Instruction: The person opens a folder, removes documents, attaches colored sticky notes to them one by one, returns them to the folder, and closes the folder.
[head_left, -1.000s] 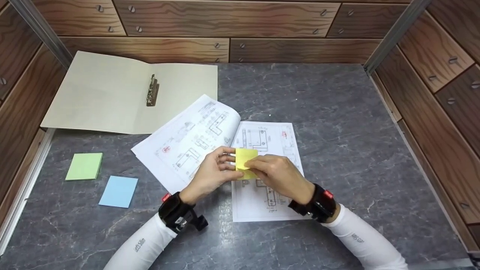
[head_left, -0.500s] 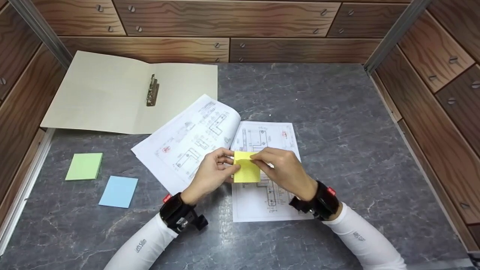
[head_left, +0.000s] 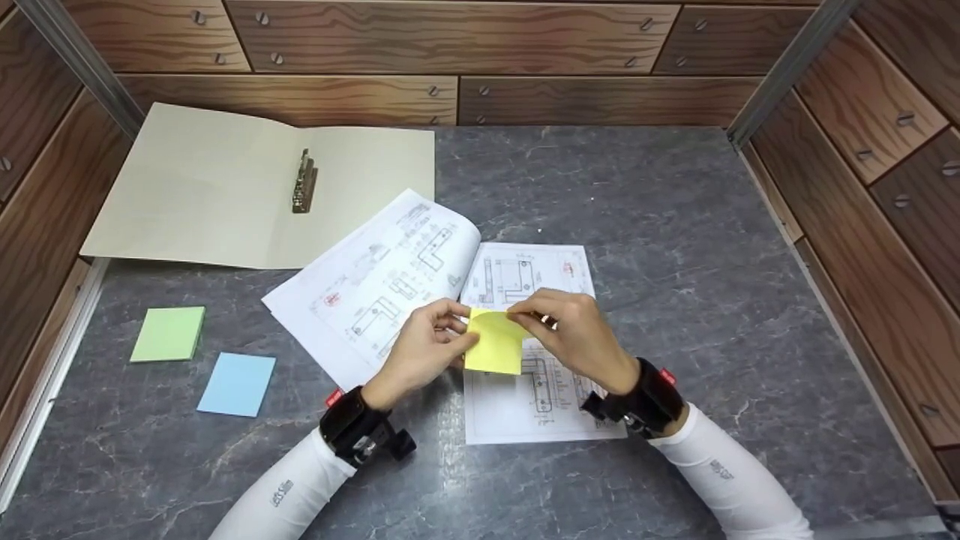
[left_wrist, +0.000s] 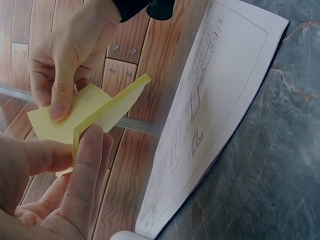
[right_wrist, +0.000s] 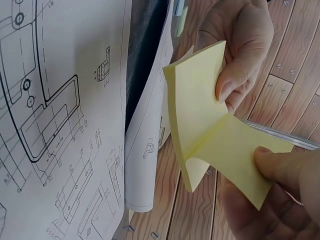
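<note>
My left hand [head_left: 421, 346] pinches a pad of yellow sticky notes [head_left: 491, 349] by its left edge, thumb on top and fingers behind. Between the thumb and fingers of my right hand [head_left: 581, 339] is the top sticky note [right_wrist: 245, 152], partly lifted from the pad. In the right wrist view this sheet bends away from the pad and still joins it along a crease. The pad's thick side [left_wrist: 107, 107] shows in the left wrist view. Both hands are above an open set of technical drawings, its right page [head_left: 499, 420] below the pad and its left page [head_left: 337, 315] turned over.
A beige folder [head_left: 195, 180] with a metal clip [head_left: 304, 184] lies open at the back left. Green sticky notes [head_left: 168, 334] and blue sticky notes [head_left: 236, 384] lie on the grey table [head_left: 675, 225] at left. Wood-patterned panels [head_left: 450, 37] enclose the table's back and sides.
My right hand has moved slightly up and right across the pad, lifting the top sheet at its edge. The pad has come slightly lower and faces up more fully. The drawings have not moved.
</note>
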